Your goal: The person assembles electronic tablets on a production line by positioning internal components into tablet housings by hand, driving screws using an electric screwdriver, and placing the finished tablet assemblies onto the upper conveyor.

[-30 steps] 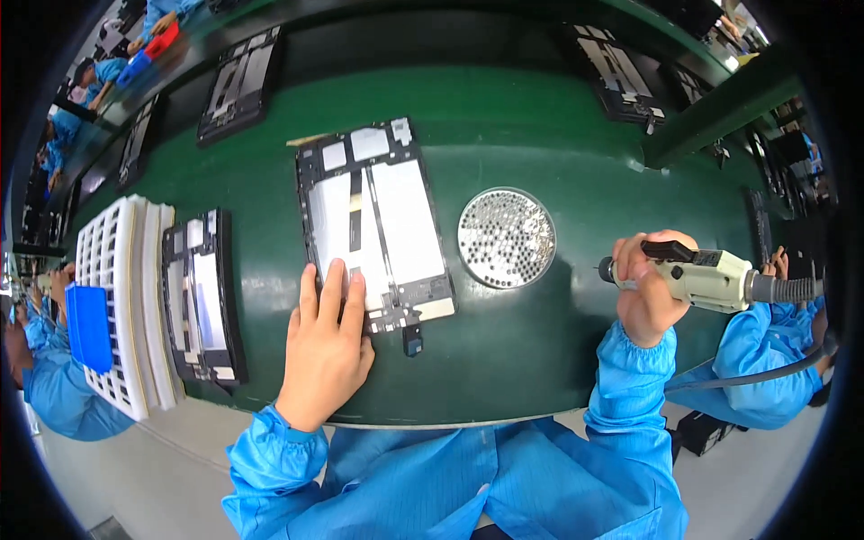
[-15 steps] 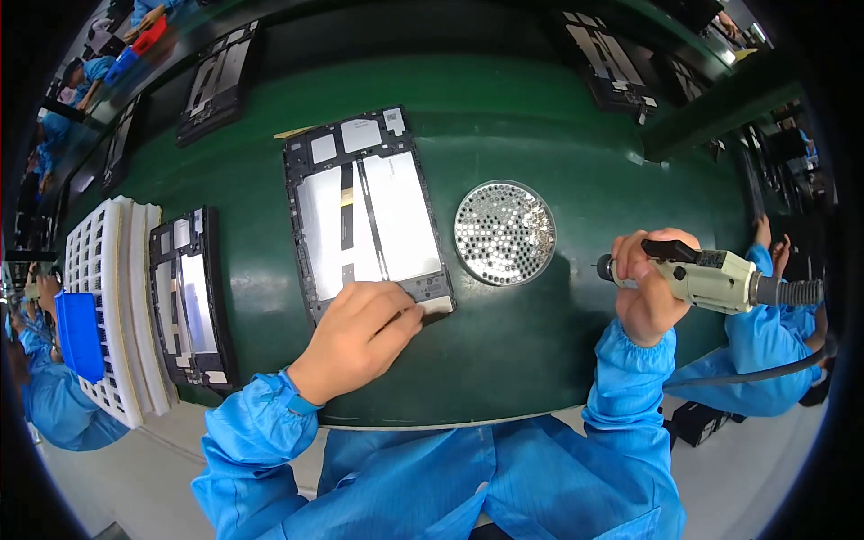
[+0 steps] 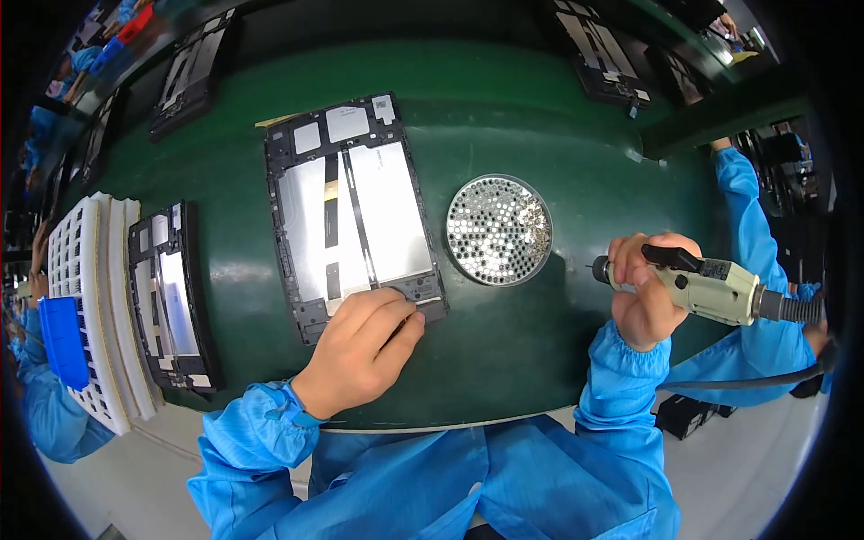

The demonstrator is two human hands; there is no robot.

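An opened tablet back, black frame with silver panels, lies on the green table. My left hand rests on its near edge, fingertips pressing a small dark part at the lower right corner; whether it grips that part is unclear. My right hand is closed around a beige electric screwdriver, held level above the table, its tip pointing left toward a round perforated screw tray.
A second opened tablet lies at the left beside stacked white trays and a blue bin. More tablet frames sit at the back. Another person's blue sleeve reaches in at the right.
My left hand slid from flat beside the tablet onto its near right corner, fingers curling over a small dark part. The tablet shifted slightly. My right hand kept the screwdriver still.
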